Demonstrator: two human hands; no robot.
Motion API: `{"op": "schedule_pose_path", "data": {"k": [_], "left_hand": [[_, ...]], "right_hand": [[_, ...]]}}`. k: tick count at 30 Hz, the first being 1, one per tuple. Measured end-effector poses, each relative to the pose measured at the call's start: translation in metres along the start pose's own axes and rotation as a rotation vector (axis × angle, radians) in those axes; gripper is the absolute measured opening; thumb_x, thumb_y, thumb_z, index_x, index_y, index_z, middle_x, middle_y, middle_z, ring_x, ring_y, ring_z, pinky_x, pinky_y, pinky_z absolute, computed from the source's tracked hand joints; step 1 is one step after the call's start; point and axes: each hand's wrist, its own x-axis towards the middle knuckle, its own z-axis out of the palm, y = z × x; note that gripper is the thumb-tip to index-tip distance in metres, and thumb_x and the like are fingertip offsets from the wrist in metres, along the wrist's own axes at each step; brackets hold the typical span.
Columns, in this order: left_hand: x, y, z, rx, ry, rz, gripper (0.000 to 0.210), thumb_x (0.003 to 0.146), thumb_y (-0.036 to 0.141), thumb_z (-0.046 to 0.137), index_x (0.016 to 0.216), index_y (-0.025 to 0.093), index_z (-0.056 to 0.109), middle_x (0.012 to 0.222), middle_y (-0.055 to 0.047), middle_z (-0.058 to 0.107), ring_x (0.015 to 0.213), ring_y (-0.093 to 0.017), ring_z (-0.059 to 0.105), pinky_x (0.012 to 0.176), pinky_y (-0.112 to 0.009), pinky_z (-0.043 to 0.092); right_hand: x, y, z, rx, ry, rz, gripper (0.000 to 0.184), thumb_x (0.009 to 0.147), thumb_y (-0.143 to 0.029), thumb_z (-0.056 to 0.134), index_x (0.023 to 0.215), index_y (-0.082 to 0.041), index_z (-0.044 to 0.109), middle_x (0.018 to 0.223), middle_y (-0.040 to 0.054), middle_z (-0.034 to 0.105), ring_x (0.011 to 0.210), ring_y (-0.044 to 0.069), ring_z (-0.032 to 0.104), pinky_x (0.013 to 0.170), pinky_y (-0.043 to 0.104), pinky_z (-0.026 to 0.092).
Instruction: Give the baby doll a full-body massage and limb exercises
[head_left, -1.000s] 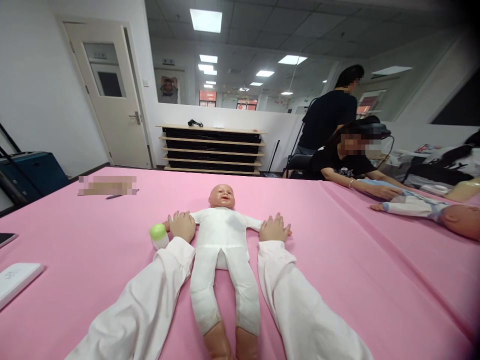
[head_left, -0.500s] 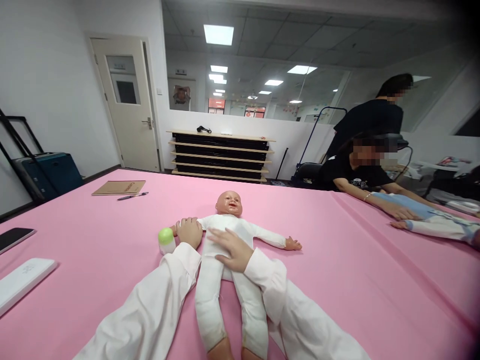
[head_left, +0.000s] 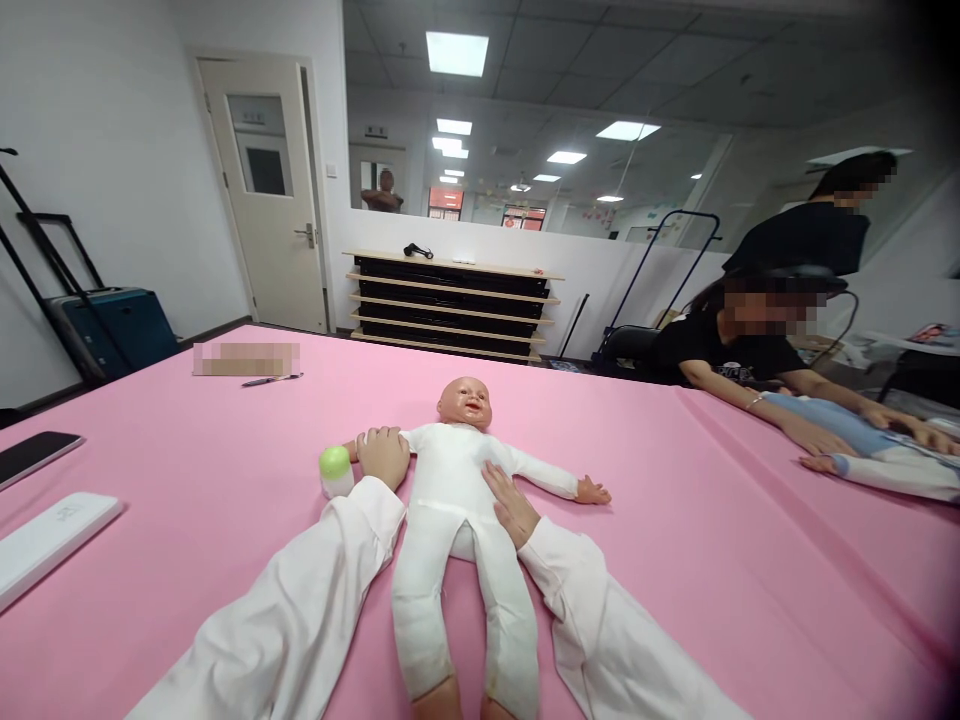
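A baby doll point(head_left: 450, 475) lies on its back, head away from me, with a white cloth body and its arms spread. My left hand point(head_left: 384, 456) is closed over the doll's arm on the left side, fingers curled across it, hiding most of the forearm. Against the right side of the doll's torso lies my right hand point(head_left: 514, 505), open, fingers stretched out and holding nothing. Close beside my left hand stands a small white bottle with a green cap point(head_left: 336, 470).
The pink-covered table point(head_left: 675, 560) bears a phone point(head_left: 37, 458), a white box-like device point(head_left: 60, 540), a blurred brown notebook point(head_left: 246, 359) and a pen point(head_left: 271, 380). At the right, another person point(head_left: 742, 350) handles a second doll in blue and white point(head_left: 855, 440).
My right hand has moved right, from across the doll's belly to the side of its torso. My left hand stays on the doll's arm. The view has shifted slightly.
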Motion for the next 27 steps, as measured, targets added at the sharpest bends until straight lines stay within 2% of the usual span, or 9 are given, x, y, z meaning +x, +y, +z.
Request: {"op": "schedule_pose_path", "data": {"k": [3, 7, 12, 14, 17, 19, 21, 24, 27], "left_hand": [[-0.001, 0.0, 0.0, -0.014, -0.015, -0.01, 0.036, 0.085, 0.023, 0.031, 0.098, 0.014, 0.064, 0.099, -0.013, 0.064, 0.098, -0.027, 0.051, 0.09, -0.046, 0.027], [0.0, 0.001, -0.002, -0.063, -0.015, -0.023, 0.037, 0.084, 0.022, 0.033, 0.107, 0.014, 0.061, 0.109, -0.012, 0.062, 0.107, -0.027, 0.049, 0.097, -0.047, 0.025], [0.001, 0.007, -0.017, -0.205, -0.066, -0.039, 0.049, 0.079, 0.018, 0.04, 0.126, 0.005, 0.044, 0.13, -0.016, 0.046, 0.123, -0.027, 0.039, 0.103, -0.046, 0.027], [-0.007, 0.014, -0.027, -0.343, -0.092, 0.074, 0.052, 0.08, 0.019, 0.04, 0.13, 0.003, 0.039, 0.135, -0.017, 0.041, 0.126, -0.025, 0.036, 0.104, -0.041, 0.028], [-0.028, 0.024, -0.044, -0.576, -0.148, 0.413, 0.053, 0.085, 0.025, 0.038, 0.135, 0.009, 0.032, 0.14, -0.011, 0.034, 0.13, -0.02, 0.03, 0.108, -0.038, 0.025], [-0.041, 0.027, -0.051, -0.649, -0.236, 0.654, 0.054, 0.087, 0.032, 0.037, 0.138, 0.016, 0.027, 0.144, -0.008, 0.028, 0.133, -0.019, 0.023, 0.11, -0.039, 0.021], [-0.05, 0.027, -0.053, -0.654, -0.356, 0.806, 0.056, 0.089, 0.037, 0.036, 0.14, 0.019, 0.022, 0.145, -0.006, 0.024, 0.135, -0.019, 0.019, 0.11, -0.041, 0.018], [-0.053, 0.022, -0.048, -0.62, -0.508, 0.859, 0.055, 0.09, 0.042, 0.031, 0.14, 0.023, 0.021, 0.145, -0.006, 0.025, 0.135, -0.02, 0.019, 0.11, -0.045, 0.016], [-0.051, 0.016, -0.041, -0.59, -0.575, 0.852, 0.05, 0.091, 0.044, 0.026, 0.137, 0.027, 0.027, 0.144, -0.003, 0.027, 0.135, -0.022, 0.016, 0.108, -0.051, 0.011]], "right_hand": [[-0.007, 0.014, 0.006, -0.074, -0.005, 0.028, 0.056, 0.09, -0.038, 0.016, 0.14, -0.012, 0.022, 0.147, 0.0075, 0.014, 0.136, 0.019, 0.014, 0.106, 0.04, 0.026], [-0.015, 0.037, 0.008, -0.175, -0.011, 0.012, 0.056, 0.09, -0.04, 0.02, 0.14, -0.015, 0.022, 0.147, 0.0088, 0.014, 0.135, 0.023, 0.018, 0.103, 0.044, 0.031], [-0.023, 0.058, 0.008, -0.177, 0.152, -0.008, 0.06, 0.09, -0.04, 0.026, 0.142, -0.016, 0.009, 0.145, 0.0127, 0.022, 0.133, 0.025, 0.024, 0.1, 0.046, 0.036], [-0.021, 0.052, 0.007, -0.11, 0.237, -0.044, 0.063, 0.09, -0.042, 0.026, 0.142, -0.016, 0.003, 0.144, 0.0128, 0.024, 0.132, 0.025, 0.025, 0.102, 0.046, 0.034], [-0.014, 0.026, 0.004, -0.05, 0.345, -0.15, 0.062, 0.09, -0.044, 0.02, 0.143, -0.016, 0.003, 0.143, 0.013, 0.026, 0.132, 0.026, 0.026, 0.104, 0.049, 0.029], [-0.01, 0.005, 0.002, -0.037, 0.341, -0.241, 0.059, 0.091, -0.044, 0.017, 0.143, -0.018, 0.006, 0.144, 0.0114, 0.024, 0.133, 0.025, 0.024, 0.105, 0.049, 0.027], [-0.008, -0.01, 0.002, -0.029, 0.258, -0.317, 0.058, 0.091, -0.045, 0.015, 0.142, -0.018, 0.008, 0.145, 0.0103, 0.021, 0.133, 0.023, 0.023, 0.106, 0.048, 0.026], [-0.01, -0.018, 0.007, -0.015, 0.146, -0.329, 0.058, 0.091, -0.047, 0.009, 0.142, -0.019, 0.009, 0.145, 0.0092, 0.022, 0.134, 0.021, 0.021, 0.105, 0.048, 0.025], [-0.015, -0.012, 0.012, -0.025, 0.109, -0.272, 0.059, 0.09, -0.051, 0.006, 0.141, -0.024, 0.016, 0.145, 0.0061, 0.023, 0.135, 0.021, 0.017, 0.106, 0.049, 0.023]]}}
